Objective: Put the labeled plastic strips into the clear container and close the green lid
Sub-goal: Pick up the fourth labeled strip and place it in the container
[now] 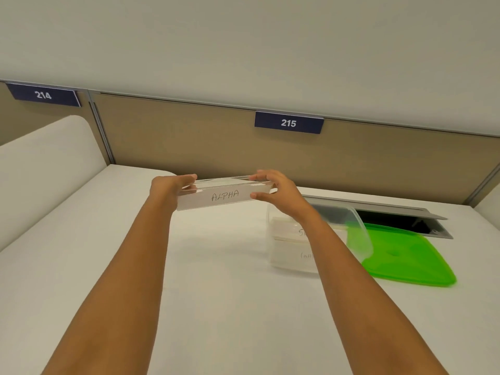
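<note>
A clear plastic strip labeled "ALPHA" (224,195) is held level above the white desk, left of the container. My left hand (169,189) grips its left end and my right hand (276,189) grips its right end. The clear container (357,226) stands open on the desk under my right forearm, with other labeled strips (286,234) lying inside; their writing is partly hidden by my arm. The green lid (405,255) lies flat on the desk just right of the container, touching it.
A grey cable hatch (422,223) is open in the desk behind the lid. A beige partition (189,136) with signs 214 and 215 closes off the back. A white divider (46,161) rises at the left.
</note>
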